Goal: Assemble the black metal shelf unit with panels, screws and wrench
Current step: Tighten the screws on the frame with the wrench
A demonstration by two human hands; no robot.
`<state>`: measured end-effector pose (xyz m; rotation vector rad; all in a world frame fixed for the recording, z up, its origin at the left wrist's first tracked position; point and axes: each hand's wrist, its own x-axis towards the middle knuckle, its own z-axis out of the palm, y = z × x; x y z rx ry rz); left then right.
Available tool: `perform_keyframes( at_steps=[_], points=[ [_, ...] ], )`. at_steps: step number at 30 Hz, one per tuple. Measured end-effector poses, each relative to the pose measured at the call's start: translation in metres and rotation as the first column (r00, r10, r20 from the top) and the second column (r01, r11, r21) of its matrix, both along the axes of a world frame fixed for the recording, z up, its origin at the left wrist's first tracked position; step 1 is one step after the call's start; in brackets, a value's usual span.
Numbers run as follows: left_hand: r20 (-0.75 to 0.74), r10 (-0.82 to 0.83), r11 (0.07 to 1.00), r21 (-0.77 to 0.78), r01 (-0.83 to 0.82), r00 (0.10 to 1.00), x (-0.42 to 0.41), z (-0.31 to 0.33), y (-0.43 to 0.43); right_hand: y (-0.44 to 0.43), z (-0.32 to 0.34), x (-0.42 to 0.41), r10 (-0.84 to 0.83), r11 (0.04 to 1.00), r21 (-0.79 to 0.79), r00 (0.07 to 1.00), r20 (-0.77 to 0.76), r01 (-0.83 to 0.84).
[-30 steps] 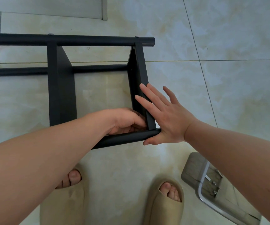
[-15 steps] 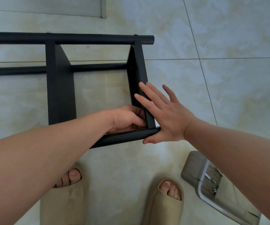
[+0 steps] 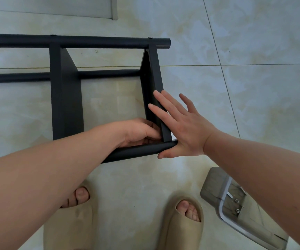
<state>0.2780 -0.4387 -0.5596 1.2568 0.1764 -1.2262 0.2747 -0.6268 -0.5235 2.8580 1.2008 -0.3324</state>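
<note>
A person standing in beige slippers (image 3: 181, 228) on a pale tiled floor (image 3: 253, 96) is working at the near right corner of a black metal shelf unit (image 3: 66, 98), which is lying on its side in front of their feet and running out of view to the left. The right hand (image 3: 185, 130) is pressing flat, fingers straight and spread, against the outer face of the right panel (image 3: 152, 73), with the thumb hooking under the end of the near tube (image 3: 138, 150). The left hand (image 3: 138, 132) is reaching inside the same corner with its fingers curled against the panel's inner face; whether they are pinching a screw or only bracing cannot be told. Screw heads (image 3: 150, 37) are showing on the far tube (image 3: 91, 41) where the panels meet it, so that side appears to be fastened already. The frame is looking rigid and moderately heavy, its painted tubes smooth and likely slick, and the thin panel edges are probably hard on the skin; the tube beside a joint is looking like the safest place to take hold of it. A grey object with a metal rim (image 3: 235, 204) is lying to the near right, well apart from the frame.
</note>
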Motion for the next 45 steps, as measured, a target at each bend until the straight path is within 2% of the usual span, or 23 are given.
perform_keyframes(
  at_steps=[7,16,24,32,45],
  points=[
    [0.012,-0.010,1.000,-0.024,0.010,1.000,0.002,0.004,0.002,0.000,-0.001,0.000,-0.001,1.000,0.004,1.000,0.008,0.001],
    [0.120,0.004,1.000,-0.026,-0.001,0.993,-0.001,0.003,0.001,0.000,0.000,0.000,-0.004,1.000,0.000,1.000,0.005,0.004],
    [0.019,0.035,0.999,-0.043,-0.034,0.999,-0.001,0.003,-0.001,0.000,-0.001,0.000,-0.001,1.000,0.016,1.000,0.014,0.001],
    [0.008,0.015,0.997,0.069,-0.015,1.000,0.003,0.010,-0.003,0.000,-0.001,0.000,-0.005,1.000,0.024,1.000,0.009,0.005],
    [-0.054,0.021,0.999,-0.025,-0.022,0.998,-0.001,0.003,-0.003,-0.001,-0.002,0.000,-0.003,1.000,0.030,1.000,0.018,0.002]
  ],
)
